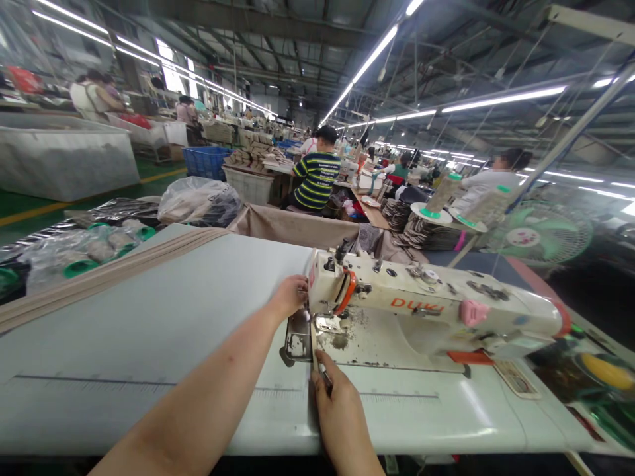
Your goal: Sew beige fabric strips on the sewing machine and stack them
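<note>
At the needle end of the sewing machine [426, 311], feeding a narrow strip [314, 350] under the foot: left hand [289, 296] resting fingers together by the head, right hand [337, 396] pinching the strip's near end on the bench [124, 344]. Best keeping it straight, fingers clear of the needle.

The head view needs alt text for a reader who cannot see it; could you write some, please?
A person's left hand reaches to the needle end of a white sewing machine while the right hand rests on the grey table. Other workers sit beyond.
</note>
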Demonstrator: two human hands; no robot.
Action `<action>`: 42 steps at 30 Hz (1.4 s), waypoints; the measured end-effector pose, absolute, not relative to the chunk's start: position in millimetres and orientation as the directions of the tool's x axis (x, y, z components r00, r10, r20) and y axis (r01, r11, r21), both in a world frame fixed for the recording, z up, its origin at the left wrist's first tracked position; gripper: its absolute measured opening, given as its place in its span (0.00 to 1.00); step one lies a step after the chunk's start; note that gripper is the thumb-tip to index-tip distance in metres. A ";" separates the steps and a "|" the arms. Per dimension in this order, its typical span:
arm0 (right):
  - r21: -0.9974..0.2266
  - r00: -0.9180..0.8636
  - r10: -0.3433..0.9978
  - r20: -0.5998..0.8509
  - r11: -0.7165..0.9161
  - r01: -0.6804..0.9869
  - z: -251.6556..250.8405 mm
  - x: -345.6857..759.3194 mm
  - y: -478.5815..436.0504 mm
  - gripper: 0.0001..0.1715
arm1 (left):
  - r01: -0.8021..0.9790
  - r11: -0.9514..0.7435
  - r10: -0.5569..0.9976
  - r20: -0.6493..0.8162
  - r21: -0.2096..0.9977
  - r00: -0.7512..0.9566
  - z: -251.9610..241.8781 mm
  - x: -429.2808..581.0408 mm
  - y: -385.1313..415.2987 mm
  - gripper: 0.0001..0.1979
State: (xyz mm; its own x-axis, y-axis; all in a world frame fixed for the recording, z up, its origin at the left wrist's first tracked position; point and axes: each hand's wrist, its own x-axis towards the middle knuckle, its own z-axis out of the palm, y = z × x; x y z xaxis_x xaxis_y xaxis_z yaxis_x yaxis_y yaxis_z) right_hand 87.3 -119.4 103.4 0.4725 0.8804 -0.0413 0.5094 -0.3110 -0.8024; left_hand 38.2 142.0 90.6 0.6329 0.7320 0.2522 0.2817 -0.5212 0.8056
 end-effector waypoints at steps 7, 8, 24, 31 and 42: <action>-0.814 0.539 0.814 0.215 -0.155 0.559 93.4 91.5 -129.6 0.24 | 0.198 -0.202 0.893 0.097 0.959 0.439 87.7 29.5 139.4 0.11; -0.819 0.538 0.809 0.235 -0.133 0.558 95.1 91.5 -131.1 0.22 | 0.154 -0.149 0.901 0.070 0.977 0.429 87.4 28.2 137.0 0.14; -0.989 0.305 0.941 -0.144 -0.144 -0.022 92.0 60.2 -101.8 0.42 | -0.198 0.085 0.958 -0.025 0.977 0.287 99.5 -68.1 53.5 0.27; -0.959 0.268 0.932 -0.243 -0.190 -0.210 99.6 52.5 -79.2 0.41 | -0.097 -0.067 0.955 0.092 0.993 0.283 102.1 -104.5 21.8 0.24; -0.938 0.085 0.969 -0.231 -0.199 -0.284 107.8 40.4 -52.7 0.37 | -0.099 -0.110 0.945 0.135 0.989 0.298 95.4 -133.9 0.0 0.19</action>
State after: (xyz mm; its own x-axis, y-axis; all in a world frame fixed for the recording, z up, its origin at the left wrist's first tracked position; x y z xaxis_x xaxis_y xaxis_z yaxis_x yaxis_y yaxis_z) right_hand 40.4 -52.7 107.8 0.0850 0.9692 -0.2311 -0.2837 -0.1988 -0.9381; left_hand -133.9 0.0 95.4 0.2983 0.9449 0.1349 -0.0987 -0.1101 0.9890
